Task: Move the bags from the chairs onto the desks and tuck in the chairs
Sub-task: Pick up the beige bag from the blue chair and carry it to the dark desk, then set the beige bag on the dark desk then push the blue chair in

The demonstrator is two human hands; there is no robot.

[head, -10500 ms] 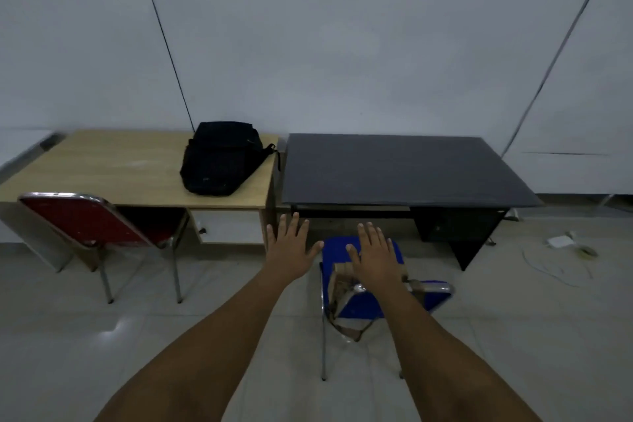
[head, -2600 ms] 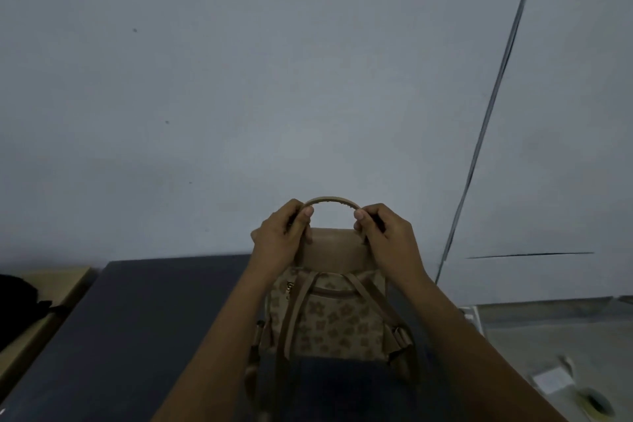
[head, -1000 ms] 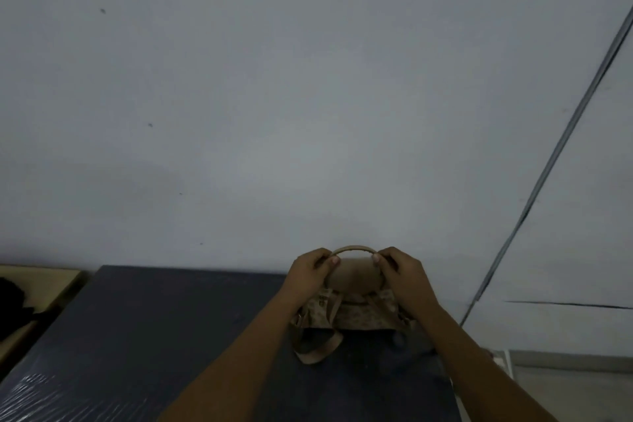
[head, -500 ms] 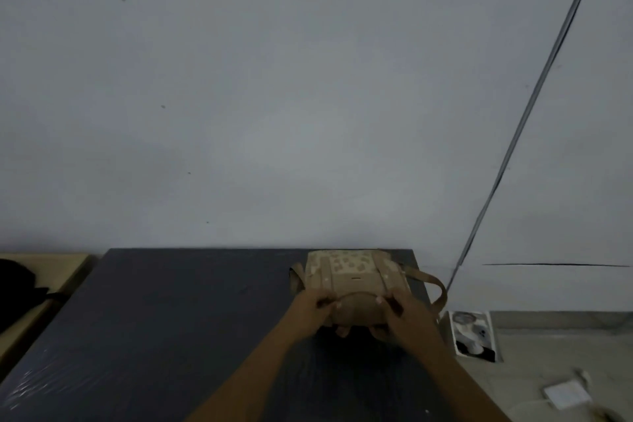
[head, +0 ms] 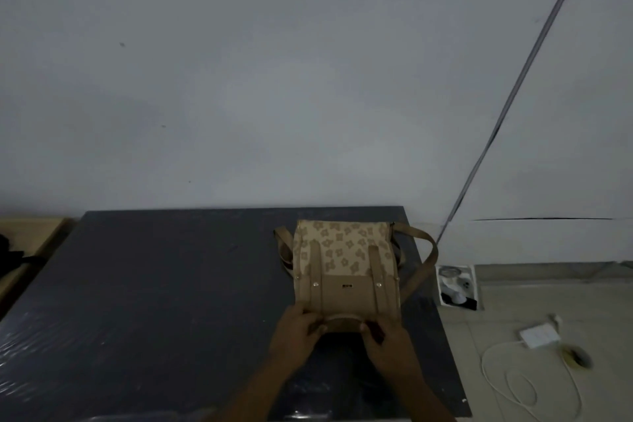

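Tan flowered backpack [head: 346, 267] — small dark badge, unreadable — on black desk [head: 154, 301].

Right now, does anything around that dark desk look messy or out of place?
The floral tan backpack lies flat near the dark desk's right edge, one shoulder strap looping out past it. On the floor to the right lie a white cable in loose loops, a white adapter and a printed box.

No writing can be read anywhere. The tan backpack [head: 346, 271], right of centre in the frame, carries a small dark plate on its flap, too small and blurred to make out.
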